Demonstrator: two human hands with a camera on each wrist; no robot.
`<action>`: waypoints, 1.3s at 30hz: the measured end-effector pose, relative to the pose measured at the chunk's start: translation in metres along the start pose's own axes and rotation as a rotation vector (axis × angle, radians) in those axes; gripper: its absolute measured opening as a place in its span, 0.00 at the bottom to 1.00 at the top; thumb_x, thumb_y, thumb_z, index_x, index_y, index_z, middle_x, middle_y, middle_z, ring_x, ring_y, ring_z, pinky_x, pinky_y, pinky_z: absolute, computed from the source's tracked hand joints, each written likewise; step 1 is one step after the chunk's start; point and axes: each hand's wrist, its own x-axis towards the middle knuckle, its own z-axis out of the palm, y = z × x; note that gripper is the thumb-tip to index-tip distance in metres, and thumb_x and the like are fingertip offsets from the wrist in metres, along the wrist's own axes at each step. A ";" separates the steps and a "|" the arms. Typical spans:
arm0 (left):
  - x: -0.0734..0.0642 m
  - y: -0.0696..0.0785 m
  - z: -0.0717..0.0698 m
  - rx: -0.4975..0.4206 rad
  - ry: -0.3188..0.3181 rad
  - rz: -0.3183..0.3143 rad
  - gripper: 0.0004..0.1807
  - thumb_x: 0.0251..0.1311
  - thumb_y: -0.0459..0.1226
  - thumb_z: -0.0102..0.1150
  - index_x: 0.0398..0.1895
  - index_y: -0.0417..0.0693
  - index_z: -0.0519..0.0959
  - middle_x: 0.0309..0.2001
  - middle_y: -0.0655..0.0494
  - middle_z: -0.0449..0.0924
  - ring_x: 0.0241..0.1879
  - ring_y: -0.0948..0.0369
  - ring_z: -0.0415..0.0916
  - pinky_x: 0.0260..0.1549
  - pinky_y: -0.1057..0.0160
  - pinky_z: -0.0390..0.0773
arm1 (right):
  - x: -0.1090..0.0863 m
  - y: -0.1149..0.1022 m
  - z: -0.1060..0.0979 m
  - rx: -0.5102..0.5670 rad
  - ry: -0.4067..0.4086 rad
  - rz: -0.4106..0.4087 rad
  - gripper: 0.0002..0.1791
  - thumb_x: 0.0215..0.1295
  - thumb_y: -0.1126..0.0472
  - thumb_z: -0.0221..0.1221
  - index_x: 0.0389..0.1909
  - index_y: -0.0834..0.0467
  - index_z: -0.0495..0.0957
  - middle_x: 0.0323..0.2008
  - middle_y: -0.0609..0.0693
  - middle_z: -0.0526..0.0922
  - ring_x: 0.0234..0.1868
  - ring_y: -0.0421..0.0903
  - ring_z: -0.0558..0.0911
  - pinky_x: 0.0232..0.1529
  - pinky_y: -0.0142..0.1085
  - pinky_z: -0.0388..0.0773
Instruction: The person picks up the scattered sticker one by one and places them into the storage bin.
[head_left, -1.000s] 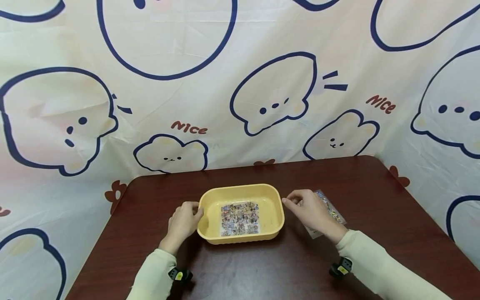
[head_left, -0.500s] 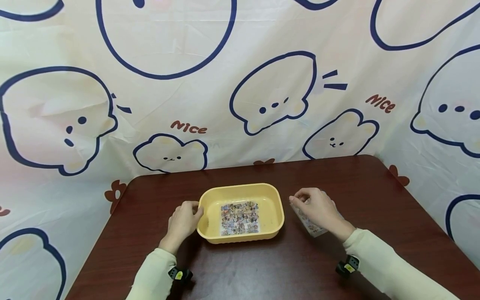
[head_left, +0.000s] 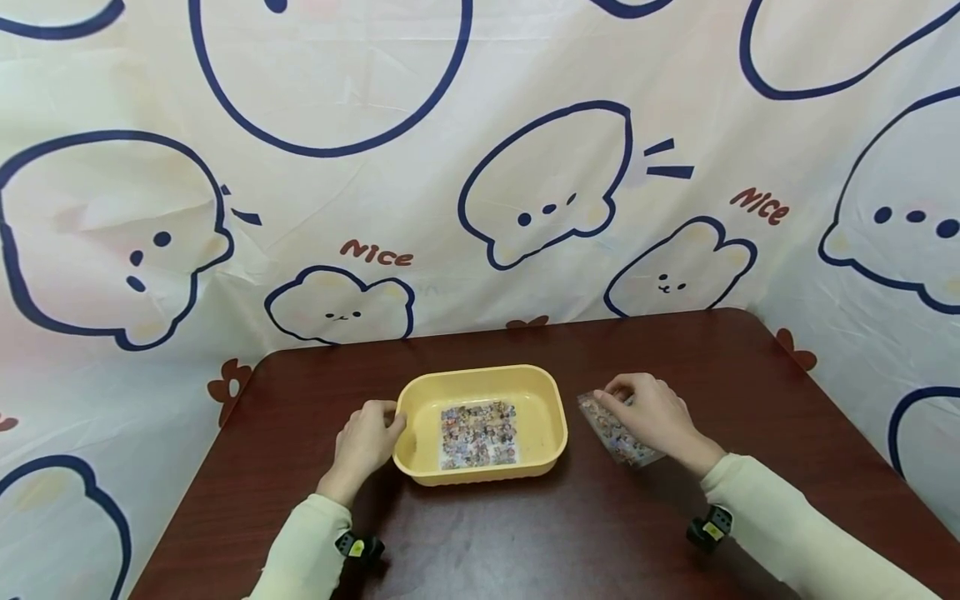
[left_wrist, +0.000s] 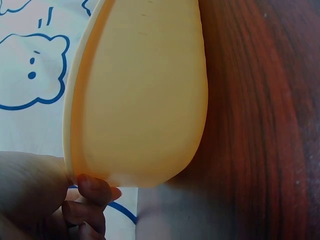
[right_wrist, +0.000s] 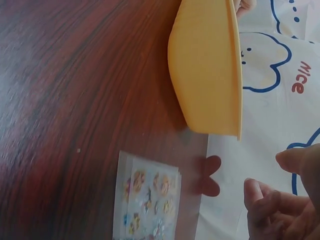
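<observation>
A yellow plastic basin (head_left: 480, 478) stands on the table, with a sheet of small colourful pictures (head_left: 480, 435) lying flat on its floor. My left hand (head_left: 365, 442) pinches the basin's left rim, thumb on one side and fingers on the other; the left wrist view shows the basin wall (left_wrist: 140, 95) close up. To the right of the basin lie clear packets of similar picture sheets, perhaps stickers (right_wrist: 150, 200). Over them hovers my right hand (head_left: 654, 414), partly covering them in the head view. Its thumb and fingertips (right_wrist: 254, 190) are apart with nothing between them.
The dark brown wooden table (head_left: 480, 542) has rounded far corners. Behind and beside it hangs a white cloth (head_left: 435, 192) printed with blue-outlined cartoon figures. A small dark device (head_left: 708, 527) sits on each wrist.
My right hand has moved right, from beside the basin's right rim to above the packets, uncovering their left part. The left hand keeps its grip on the rim.
</observation>
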 end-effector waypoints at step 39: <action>-0.001 0.000 -0.001 0.009 -0.003 -0.003 0.20 0.68 0.43 0.55 0.57 0.43 0.83 0.46 0.46 0.88 0.40 0.53 0.84 0.40 0.44 0.77 | -0.001 0.046 -0.015 -0.167 -0.022 0.030 0.21 0.70 0.42 0.59 0.39 0.57 0.81 0.19 0.45 0.74 0.18 0.42 0.70 0.18 0.37 0.60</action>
